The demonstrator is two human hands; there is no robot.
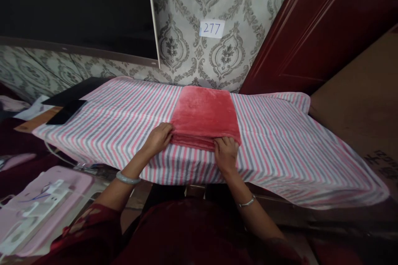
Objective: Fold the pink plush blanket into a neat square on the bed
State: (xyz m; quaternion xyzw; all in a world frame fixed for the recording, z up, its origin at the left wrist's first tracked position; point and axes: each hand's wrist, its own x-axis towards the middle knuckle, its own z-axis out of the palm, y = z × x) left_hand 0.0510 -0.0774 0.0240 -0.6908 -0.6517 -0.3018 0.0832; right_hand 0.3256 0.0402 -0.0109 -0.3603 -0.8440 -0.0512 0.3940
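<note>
A folded red fleece blanket (203, 114) lies flat in the middle of a table covered with a pink, grey and white striped cloth (124, 120). My left hand (158, 137) rests at the blanket's near left corner, fingers curled against the stacked edge. At the near right corner my right hand (226, 152) grips the folded layers, fingers tucked under the edge. A pale bangle is on my left wrist, a thin silver bracelet on the right.
A dark flat panel (73, 95) lies on the table's far left end. A paper label reading 277 (212, 28) hangs on the patterned wallpaper. A dark red door (311, 29) and brown cardboard (363, 103) stand to the right; a pink case (40, 207) sits low left.
</note>
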